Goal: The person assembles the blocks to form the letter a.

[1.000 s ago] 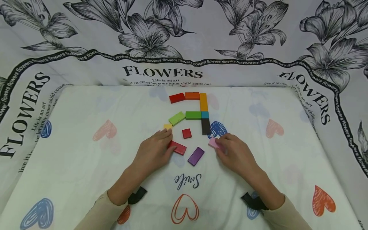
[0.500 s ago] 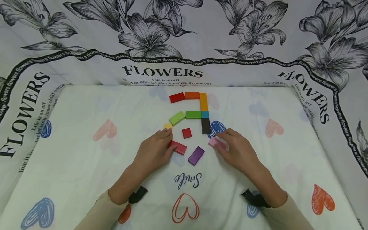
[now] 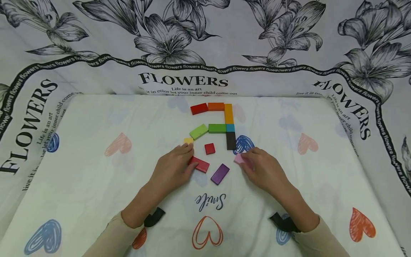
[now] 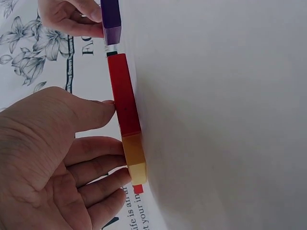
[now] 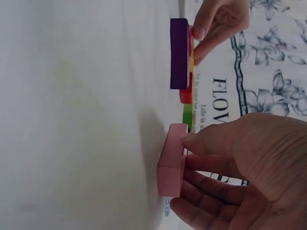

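My left hand (image 3: 171, 166) lies at the left end of the block figure. Its thumb touches a red block (image 4: 123, 93) and its extended fingers touch a yellow block (image 4: 134, 153), partly covered in the head view. My right hand (image 3: 264, 167) pinches a pink block (image 5: 172, 153) between thumb and fingers, low on the cloth. Between the hands lie a purple block (image 3: 220, 174), set at a slant, and a small red square block (image 3: 209, 148). The pink block stands apart from the black block (image 3: 231, 141) above it.
Farther up, a red block (image 3: 199, 109), an orange block (image 3: 216, 106) and an amber block (image 3: 228, 114) form a bent line. A blue square (image 3: 230, 127), a green block (image 3: 217, 128) and a light green block (image 3: 198, 131) continue it. A white printed cloth (image 3: 80, 200) covers the table.
My right forefinger, lifted and straighter half a second ago, is back down by the thumb at the pink block. My left hand and the other blocks keep their places.
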{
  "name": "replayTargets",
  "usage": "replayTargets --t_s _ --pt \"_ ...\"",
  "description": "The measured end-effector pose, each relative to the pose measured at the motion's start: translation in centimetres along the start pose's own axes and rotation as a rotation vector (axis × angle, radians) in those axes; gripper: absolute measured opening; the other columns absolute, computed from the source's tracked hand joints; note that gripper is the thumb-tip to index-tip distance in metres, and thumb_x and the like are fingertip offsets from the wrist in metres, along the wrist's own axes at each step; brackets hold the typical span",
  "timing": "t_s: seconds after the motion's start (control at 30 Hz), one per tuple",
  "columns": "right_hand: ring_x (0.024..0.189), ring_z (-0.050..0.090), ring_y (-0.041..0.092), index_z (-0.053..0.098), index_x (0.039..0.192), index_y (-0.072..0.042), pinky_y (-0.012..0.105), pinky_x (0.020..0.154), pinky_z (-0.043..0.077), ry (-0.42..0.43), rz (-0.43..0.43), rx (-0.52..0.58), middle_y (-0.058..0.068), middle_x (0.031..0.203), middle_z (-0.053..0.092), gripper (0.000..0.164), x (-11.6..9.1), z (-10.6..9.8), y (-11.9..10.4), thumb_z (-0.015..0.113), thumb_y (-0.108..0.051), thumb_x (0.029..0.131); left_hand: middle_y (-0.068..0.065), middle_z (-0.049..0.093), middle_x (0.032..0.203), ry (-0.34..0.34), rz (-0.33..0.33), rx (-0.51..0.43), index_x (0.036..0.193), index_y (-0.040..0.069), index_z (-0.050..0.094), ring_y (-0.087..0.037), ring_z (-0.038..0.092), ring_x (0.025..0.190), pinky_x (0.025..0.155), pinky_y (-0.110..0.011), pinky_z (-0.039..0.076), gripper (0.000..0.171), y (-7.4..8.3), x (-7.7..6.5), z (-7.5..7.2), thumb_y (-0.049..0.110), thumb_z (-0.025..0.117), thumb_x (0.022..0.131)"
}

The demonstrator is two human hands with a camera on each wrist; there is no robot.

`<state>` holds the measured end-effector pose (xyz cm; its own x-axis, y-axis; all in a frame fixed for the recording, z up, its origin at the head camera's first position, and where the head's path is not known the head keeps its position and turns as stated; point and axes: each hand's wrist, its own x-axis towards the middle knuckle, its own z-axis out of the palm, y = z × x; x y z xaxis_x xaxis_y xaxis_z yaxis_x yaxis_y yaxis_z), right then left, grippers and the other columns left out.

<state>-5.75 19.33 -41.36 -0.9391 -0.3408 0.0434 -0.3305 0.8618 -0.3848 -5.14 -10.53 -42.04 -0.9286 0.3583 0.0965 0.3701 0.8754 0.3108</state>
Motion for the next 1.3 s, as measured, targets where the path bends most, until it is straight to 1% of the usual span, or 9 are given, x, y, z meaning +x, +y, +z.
replayTargets --t_s 0.1,0.2,0.3,0.47,0.6,0.83,0.97,1.2,1.3 --pt "0.094 0.070 0.025 0.078 0.121 -0.005 0.042 0.080 0.064 0.038 -0.028 0.010 0.013 0.107 0.076 0.032 0.2 -0.1 -0.1 0.082 -0.018 0.092 -0.013 0.068 0.146 0.001 0.002 -0.002 0.136 0.004 0.071 -0.030 0.065 0.137 0.117 -0.044 0.051 0.049 0.1 0.1 0.0 0.028 0.080 0.094" --pt "0.101 0.071 0.026 0.078 0.122 -0.006 0.043 0.084 0.065 0.083 -0.072 0.057 0.012 0.110 0.076 0.033 0.7 -0.2 -0.4 0.082 -0.019 0.092 -0.013 0.068 0.146 0.000 0.002 0.001 0.136 0.004 0.071 -0.030 0.065 0.137 0.117 -0.044 0.051 0.048 0.1 0.2 -0.1 0.028 0.079 0.095" --pt "0.105 0.070 0.025 0.077 0.125 -0.009 0.043 0.087 0.066 0.090 -0.124 0.110 0.009 0.115 0.075 0.033 1.3 -0.3 -1.1 0.081 -0.019 0.093 -0.014 0.068 0.145 -0.003 0.006 0.003 0.135 0.004 0.072 -0.031 0.066 0.137 0.117 -0.044 0.051 0.047 0.1 0.2 -0.1 0.027 0.079 0.094" --pt "0.114 0.068 0.024 0.076 0.129 -0.011 0.041 0.092 0.065 0.044 -0.190 0.128 0.008 0.124 0.072 0.034 2.4 -0.1 -2.5 0.079 -0.019 0.096 -0.014 0.068 0.145 -0.007 0.008 0.010 0.134 0.005 0.072 -0.031 0.066 0.137 0.117 -0.044 0.051 0.046 0.1 0.4 -0.2 0.027 0.079 0.094" --pt "0.119 0.068 0.025 0.074 0.131 -0.010 0.043 0.099 0.063 0.013 -0.207 0.120 0.008 0.128 0.072 0.036 3.6 0.2 -3.5 0.078 -0.019 0.097 -0.014 0.068 0.146 -0.014 0.001 0.013 0.134 0.005 0.072 -0.031 0.065 0.137 0.117 -0.044 0.051 0.046 0.1 0.4 -0.3 0.028 0.079 0.095" --pt "0.121 0.068 0.023 0.076 0.126 -0.011 0.040 0.103 0.061 -0.028 -0.260 0.096 0.005 0.125 0.073 0.030 5.7 0.7 -4.8 0.078 -0.014 0.096 -0.014 0.068 0.145 -0.008 0.004 0.024 0.133 0.004 0.073 -0.030 0.066 0.136 0.116 -0.044 0.052 0.046 -0.1 0.3 -0.3 0.028 0.080 0.094" --pt "0.123 0.067 0.024 0.078 0.124 -0.011 0.039 0.103 0.061 -0.053 -0.266 0.083 0.006 0.125 0.074 0.028 6.6 1.0 -5.6 0.077 -0.012 0.096 -0.014 0.069 0.144 0.006 0.006 0.033 0.131 0.004 0.074 -0.030 0.067 0.135 0.115 -0.044 0.052 0.046 -0.4 0.2 -0.3 0.028 0.082 0.093" --pt "0.122 0.069 0.022 0.077 0.127 -0.012 0.037 0.104 0.061 -0.148 -0.293 0.030 0.005 0.127 0.074 0.029 7.2 1.9 -6.1 0.075 -0.017 0.099 -0.014 0.069 0.144 0.021 0.027 0.001 0.129 0.003 0.074 -0.029 0.067 0.135 0.116 -0.044 0.052 0.043 -0.4 0.0 -0.1 0.026 0.080 0.094" --pt "0.124 0.069 0.022 0.078 0.127 -0.012 0.036 0.106 0.060 -0.164 -0.307 0.004 0.005 0.127 0.075 0.029 7.1 2.1 -6.1 0.076 -0.018 0.099 -0.014 0.069 0.144 0.020 0.024 -0.001 0.130 0.003 0.074 -0.029 0.067 0.135 0.116 -0.044 0.052 0.044 -0.3 -0.1 -0.1 0.026 0.080 0.094"
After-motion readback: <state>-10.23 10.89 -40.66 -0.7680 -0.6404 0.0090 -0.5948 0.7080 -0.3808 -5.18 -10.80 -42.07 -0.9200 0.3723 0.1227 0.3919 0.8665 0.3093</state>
